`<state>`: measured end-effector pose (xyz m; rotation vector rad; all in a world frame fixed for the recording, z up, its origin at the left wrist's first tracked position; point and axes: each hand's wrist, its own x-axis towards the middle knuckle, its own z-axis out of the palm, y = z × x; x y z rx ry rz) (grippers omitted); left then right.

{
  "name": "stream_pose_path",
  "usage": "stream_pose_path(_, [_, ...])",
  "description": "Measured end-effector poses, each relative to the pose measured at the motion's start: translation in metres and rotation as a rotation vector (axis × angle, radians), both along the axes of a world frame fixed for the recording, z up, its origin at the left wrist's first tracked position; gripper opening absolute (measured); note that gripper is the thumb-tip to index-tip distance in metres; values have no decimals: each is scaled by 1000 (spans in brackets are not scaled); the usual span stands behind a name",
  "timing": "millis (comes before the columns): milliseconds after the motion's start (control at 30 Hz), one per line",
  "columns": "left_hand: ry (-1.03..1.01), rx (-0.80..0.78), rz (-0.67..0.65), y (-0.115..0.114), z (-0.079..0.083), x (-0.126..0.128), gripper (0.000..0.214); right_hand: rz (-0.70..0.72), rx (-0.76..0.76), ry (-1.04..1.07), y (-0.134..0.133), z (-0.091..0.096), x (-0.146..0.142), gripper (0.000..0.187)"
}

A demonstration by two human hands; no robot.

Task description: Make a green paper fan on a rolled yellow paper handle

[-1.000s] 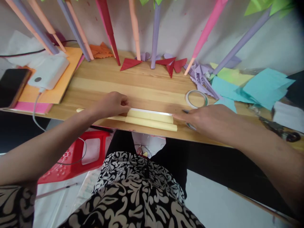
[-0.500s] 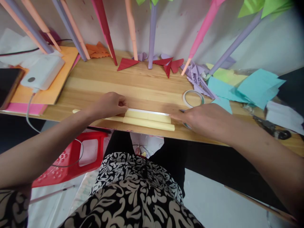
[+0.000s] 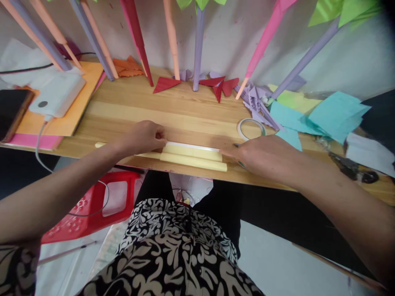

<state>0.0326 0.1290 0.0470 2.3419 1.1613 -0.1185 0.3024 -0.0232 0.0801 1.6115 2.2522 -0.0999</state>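
A pale yellow paper (image 3: pixel 197 152) lies near the table's front edge, its lower side rolled round a thin yellow tube (image 3: pixel 197 162). Along the paper's upper edge runs a narrow white strip of tape (image 3: pixel 193 146). My left hand (image 3: pixel 145 135) rests at the strip's left end, fingers pinched together on it. At the other end, my right hand (image 3: pixel 262 156) touches the paper with a fingertip while its other fingers curl under. Part of a dark, curved object shows beneath that hand; its kind is hidden. Just behind lies a roll of tape (image 3: pixel 251 128).
Paper-wrapped stems, one of them pink (image 3: pixel 265 41), lean on the wall. Folded red (image 3: pixel 166 84) and purple paper pieces lie at their feet. Turquoise paper (image 3: pixel 335 113) and scissors (image 3: pixel 352 166) are at right. A white power bank (image 3: pixel 58 94) and phone (image 3: pixel 14 109) lie left.
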Motion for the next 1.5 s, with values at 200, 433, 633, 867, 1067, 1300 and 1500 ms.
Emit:
stream_pose_path(200, [41, 1, -10, 1, 2, 2, 19, -9, -73, -32, 3, 3, -3, 45])
stream_pose_path(433, [16, 3, -33, 2, -1, 1, 16, -69, -112, -46, 6, 0, -3, 42])
stream_pose_path(633, [14, -6, -34, 4, -3, 1, 13, -71, -163, -105, 7, 6, -13, 43])
stream_pose_path(867, [4, -37, -51, 5, -1, 0, 9, -104, -168, -233, 2, 7, -30, 57])
stream_pose_path(1067, [33, -43, -57, 4, 1, 0, 9, -118, -198, -276, 1, 9, -38, 61])
stream_pose_path(1300, [60, -24, -90, 7, -2, 0, 8, -114, -115, -235, -3, -2, -30, 58])
stream_pose_path(1500, [106, -14, -102, 6, 1, 3, 6, -96, -45, -167, -4, -3, -28, 49])
